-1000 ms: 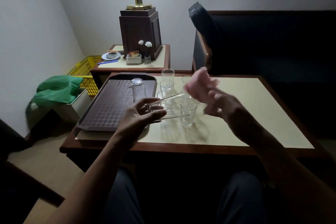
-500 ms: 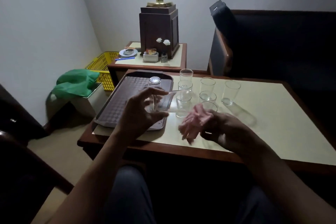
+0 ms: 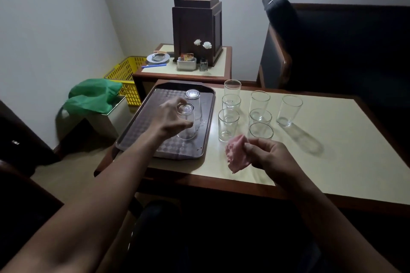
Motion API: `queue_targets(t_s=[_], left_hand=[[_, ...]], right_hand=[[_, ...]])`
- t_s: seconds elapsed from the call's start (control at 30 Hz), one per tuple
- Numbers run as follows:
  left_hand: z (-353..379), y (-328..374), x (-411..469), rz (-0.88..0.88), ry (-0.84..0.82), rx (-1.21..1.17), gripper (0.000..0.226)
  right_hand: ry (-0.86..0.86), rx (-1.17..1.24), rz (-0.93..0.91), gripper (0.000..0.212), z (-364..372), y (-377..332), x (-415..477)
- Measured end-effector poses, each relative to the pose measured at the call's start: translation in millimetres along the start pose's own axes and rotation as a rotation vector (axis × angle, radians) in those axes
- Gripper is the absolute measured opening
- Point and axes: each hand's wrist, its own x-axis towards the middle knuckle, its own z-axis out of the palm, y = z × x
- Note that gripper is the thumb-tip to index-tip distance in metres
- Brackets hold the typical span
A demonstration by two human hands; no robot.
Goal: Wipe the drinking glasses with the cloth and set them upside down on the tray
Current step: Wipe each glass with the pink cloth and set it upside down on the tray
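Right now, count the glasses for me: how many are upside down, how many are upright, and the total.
Upside-down glasses: 2, the far glass on the tray and the near glass in the left hand
Upright glasses on the table: 7
Total: 9 glasses

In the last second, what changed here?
The left hand swung its glass from sideways in the air to upside down on the tray, beside the first upturned glass, still holding it. The right hand lowered the pink cloth. Seven upright glasses stayed put.
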Motion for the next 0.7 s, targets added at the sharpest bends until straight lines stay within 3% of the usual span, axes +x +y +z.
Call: queue_targets(t_s=[0.3,0.4,0.47,0.57,0.63,0.7], left_hand=[[40,-12,24,-0.16,-0.009,0.006,0.066],[42,-9,22,-0.197,-0.006,0.056,0.079],[45,0,18,-0.155,0.107,0.154,0.085],[57,25,13,0.029,0.249,0.123,0.075],[67,49,9,0.069,0.194,0.028,0.069],[81,69,5,-0.035,0.08,-0.102,0.072]], right_hand=[[0.073,0.007,-0.045,0.022,-14,2,0],[0.117,0.034,-0.037,0.019,-21,5,0],[0.133,0.135,-0.043,0.018,-26,5,-1],[0.169,0.174,-0.068,0.018,-32,5,-2],[0.226,0.151,-0.081,0.022,-38,7,-2],[0.264,0.136,-0.104,0.023,-44,9,-2]])
